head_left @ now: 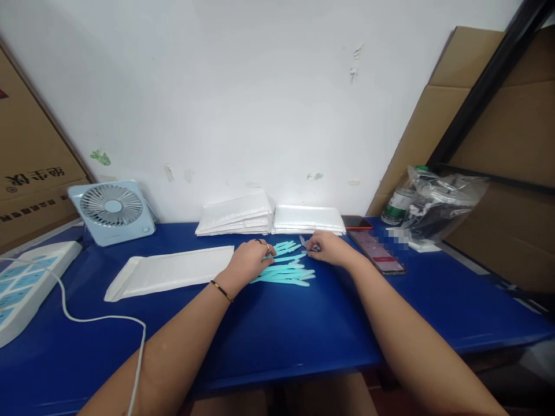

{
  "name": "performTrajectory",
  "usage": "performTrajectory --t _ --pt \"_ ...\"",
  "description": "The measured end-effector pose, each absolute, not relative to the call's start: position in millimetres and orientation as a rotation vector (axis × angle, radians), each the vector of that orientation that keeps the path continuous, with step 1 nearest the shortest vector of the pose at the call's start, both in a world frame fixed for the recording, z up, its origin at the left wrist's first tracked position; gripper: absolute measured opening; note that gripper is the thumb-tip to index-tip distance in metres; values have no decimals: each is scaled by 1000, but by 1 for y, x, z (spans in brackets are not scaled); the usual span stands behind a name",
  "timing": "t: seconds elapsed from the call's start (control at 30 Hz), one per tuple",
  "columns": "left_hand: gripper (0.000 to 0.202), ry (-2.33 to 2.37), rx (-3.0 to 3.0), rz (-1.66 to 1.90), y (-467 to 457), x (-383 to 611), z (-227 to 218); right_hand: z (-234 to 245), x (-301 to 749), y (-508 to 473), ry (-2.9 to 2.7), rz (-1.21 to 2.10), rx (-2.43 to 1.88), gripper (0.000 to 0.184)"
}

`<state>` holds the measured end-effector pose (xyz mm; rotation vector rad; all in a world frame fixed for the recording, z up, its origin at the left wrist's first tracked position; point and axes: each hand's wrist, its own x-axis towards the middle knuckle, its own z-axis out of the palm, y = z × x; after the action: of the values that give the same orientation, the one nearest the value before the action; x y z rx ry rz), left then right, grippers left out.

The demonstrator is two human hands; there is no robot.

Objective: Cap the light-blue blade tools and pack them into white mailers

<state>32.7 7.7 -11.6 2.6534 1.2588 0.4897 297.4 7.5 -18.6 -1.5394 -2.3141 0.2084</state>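
Observation:
A loose fan of slim turquoise plastic sticks (288, 274), shaped like eyebrow razors, lies on the blue table. My left hand (251, 260) rests at their left ends, thumb and fingers closed on one stick that points right. At the right of the pile, my right hand (325, 247) pinches small, see-through, greyish plastic pieces (303, 241); their exact kind is unclear. Left of my left hand, a white padded mailer (173, 270) lies flat, its right end close to my wrist.
Two stacks of white mailers, a left stack (236, 215) and a right stack (309, 218), sit against the wall. A phone (376, 252), a bottle (398, 205) and a clear bag (433, 214) are at right. At left are a fan (113, 209), a power strip (32, 277) and a white cable (99, 317).

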Motion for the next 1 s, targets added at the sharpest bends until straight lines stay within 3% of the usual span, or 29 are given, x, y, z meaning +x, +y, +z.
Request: performTrajectory --t 0.17,0.27,0.53,1.0 --pt "16 1307 2828 293 12 39 -13 -22 294 9 -2331 108 -1569 9" --pt "22 1344 2928 231 12 40 -10 -19 299 7 -2261 213 -1543 11" --pt "25 1376 2916 351 18 31 -8 -11 308 1 -2118 577 -1391 13" --pt "23 1436 2890 393 21 29 -7 -6 304 -3 -2102 582 -1349 13"
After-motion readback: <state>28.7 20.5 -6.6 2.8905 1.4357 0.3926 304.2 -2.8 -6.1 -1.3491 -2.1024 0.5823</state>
